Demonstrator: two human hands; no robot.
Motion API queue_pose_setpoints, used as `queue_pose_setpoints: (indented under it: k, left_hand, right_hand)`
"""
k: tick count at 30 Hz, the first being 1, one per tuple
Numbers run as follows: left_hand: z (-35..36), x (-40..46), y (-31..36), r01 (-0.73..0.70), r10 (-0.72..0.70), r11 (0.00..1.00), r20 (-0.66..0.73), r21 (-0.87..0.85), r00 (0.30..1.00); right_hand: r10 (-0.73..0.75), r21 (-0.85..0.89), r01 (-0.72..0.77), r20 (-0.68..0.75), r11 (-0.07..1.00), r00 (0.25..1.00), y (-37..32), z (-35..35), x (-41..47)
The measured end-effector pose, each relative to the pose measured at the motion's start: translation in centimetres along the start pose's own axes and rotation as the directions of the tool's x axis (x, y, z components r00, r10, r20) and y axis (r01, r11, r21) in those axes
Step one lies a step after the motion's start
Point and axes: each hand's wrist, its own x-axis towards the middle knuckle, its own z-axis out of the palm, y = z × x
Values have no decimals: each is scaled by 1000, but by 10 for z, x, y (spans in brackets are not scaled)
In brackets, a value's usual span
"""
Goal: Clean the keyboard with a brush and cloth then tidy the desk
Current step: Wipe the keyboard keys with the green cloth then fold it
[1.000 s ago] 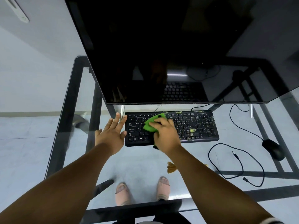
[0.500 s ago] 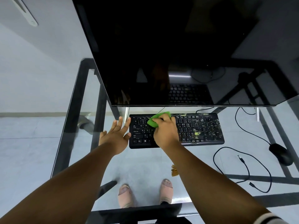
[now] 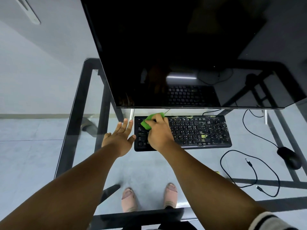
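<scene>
A black keyboard [image 3: 199, 131] lies on the glass desk [image 3: 149, 165] under the monitor, its right half smeared with yellow-green dirt. My right hand [image 3: 159, 133] grips a bunched green cloth [image 3: 149, 121] and presses it onto the keyboard's upper left keys. My left hand [image 3: 120, 138] lies flat on the glass with fingers straight, touching the keyboard's left edge. The brush is almost wholly hidden under my right forearm; only a small yellowish bit [image 3: 217, 172] shows beside the arm.
A large dark monitor [image 3: 182, 55] overhangs the back of the desk. A black mouse [image 3: 289, 157] sits at the right with its cable. A loose black cable [image 3: 252, 171] loops on the glass at the front right. My feet show through the glass.
My right hand has slid the green cloth leftward and up along the keyboard's top rows. The left hand has stayed by the keyboard's left edge. The brush has passed out of sight under my forearm.
</scene>
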Motion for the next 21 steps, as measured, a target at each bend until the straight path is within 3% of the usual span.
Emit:
queue_pose_setpoints:
  k: [3, 8, 10, 15, 19, 21]
  left_hand:
    - [-1, 0, -1, 1, -1, 1000, -5, 8, 1000]
    - [-2, 0, -4, -9, 9, 1000, 7, 10, 1000]
    - [-2, 0, -4, -12, 12, 1000, 4, 14, 1000]
    - [-2, 0, -3, -13, 13, 1000, 5, 10, 1000]
    - [-3, -2, -2, -13, 13, 1000, 14, 15, 1000]
    - [-3, -2, -3, -16, 16, 1000, 7, 16, 1000]
  right_hand:
    - [-49, -23, 51, 69, 998, 996, 4, -5, 4]
    - [148, 15, -148, -146, 989, 978, 32, -8, -13]
    - [93, 14, -92, -147, 996, 985, 31, -5, -18]
    - [-153, -17, 154, 63, 988, 986, 24, -6, -24]
    - [37, -34, -40, -84, 999, 996, 41, -9, -32]
    - [61, -4, -62, -116, 998, 991, 36, -5, -33]
